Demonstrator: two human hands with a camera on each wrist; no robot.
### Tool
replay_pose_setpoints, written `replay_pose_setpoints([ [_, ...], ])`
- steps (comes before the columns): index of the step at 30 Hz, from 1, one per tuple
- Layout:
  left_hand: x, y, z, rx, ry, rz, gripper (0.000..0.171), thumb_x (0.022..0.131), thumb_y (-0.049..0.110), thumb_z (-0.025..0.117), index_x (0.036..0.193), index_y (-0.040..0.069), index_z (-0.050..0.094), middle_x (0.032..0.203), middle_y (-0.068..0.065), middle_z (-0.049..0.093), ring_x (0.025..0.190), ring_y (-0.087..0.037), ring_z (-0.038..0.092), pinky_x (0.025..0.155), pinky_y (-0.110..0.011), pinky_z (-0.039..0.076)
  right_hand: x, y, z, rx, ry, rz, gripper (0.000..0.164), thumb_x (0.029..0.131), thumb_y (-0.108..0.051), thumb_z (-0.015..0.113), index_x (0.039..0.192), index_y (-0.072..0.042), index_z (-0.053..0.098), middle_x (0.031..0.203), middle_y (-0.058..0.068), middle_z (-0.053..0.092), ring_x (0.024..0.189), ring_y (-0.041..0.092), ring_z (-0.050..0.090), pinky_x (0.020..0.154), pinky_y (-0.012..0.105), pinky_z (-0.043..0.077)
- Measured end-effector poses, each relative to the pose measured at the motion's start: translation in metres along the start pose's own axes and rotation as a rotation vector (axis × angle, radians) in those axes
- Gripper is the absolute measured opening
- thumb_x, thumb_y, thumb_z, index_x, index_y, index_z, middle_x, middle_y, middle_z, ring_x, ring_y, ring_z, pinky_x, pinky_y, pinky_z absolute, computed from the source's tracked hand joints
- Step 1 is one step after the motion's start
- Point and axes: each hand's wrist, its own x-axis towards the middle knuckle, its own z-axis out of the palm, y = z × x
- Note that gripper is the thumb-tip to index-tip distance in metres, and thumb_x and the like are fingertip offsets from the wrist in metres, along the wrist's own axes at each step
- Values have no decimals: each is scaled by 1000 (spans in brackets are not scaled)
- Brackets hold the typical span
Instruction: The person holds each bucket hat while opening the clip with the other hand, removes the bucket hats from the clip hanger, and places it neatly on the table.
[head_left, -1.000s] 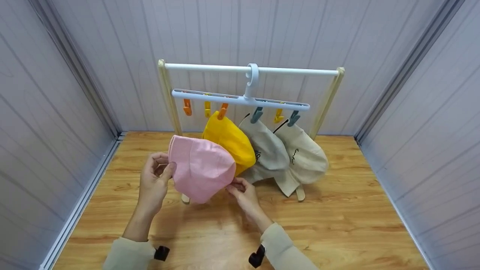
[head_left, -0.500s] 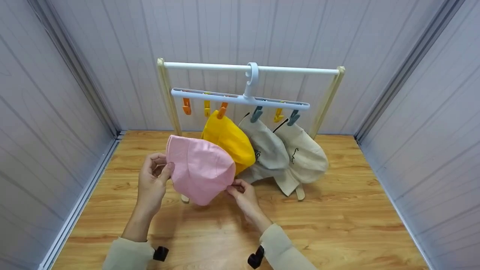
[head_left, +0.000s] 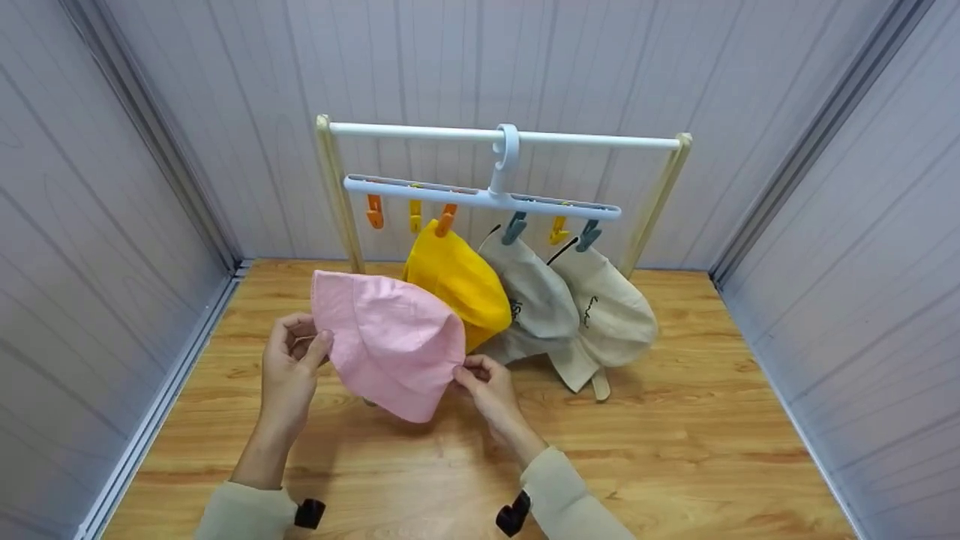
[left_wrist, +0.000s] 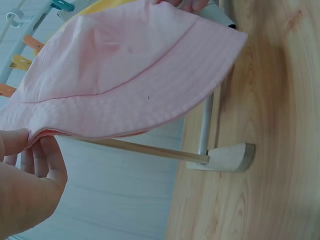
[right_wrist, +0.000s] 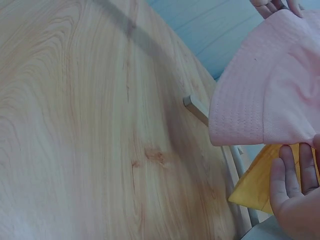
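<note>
A pink cloth bucket hat (head_left: pixel 394 330) is up off the surface (head_left: pixel 675 435), before a hanging yellow fabric hat (head_left: pixel 472 292); the left hand (head_left: pixel 289 371) pinches its brim, the right hand's (head_left: pixel 491 394) fingers its crown. It looks light, floppy; the stitched brim probably grips best.

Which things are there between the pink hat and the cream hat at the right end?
Two hats hang between the pink hat and the cream hat: the yellow hat, then the grey hat. The head view shows this.
</note>
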Motion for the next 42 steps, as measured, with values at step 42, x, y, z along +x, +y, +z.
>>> replay_pose_setpoints([
  [42,-25,-40,-57,-11,87,-362,30,97,10,60,120,3,43,100,-5,52,86,-14,64,80,-31,57,-15,-43,26,-205,-115,-122,18,90,-1,66,103,11,64,92,20,65,80,29,66,71,31,59],
])
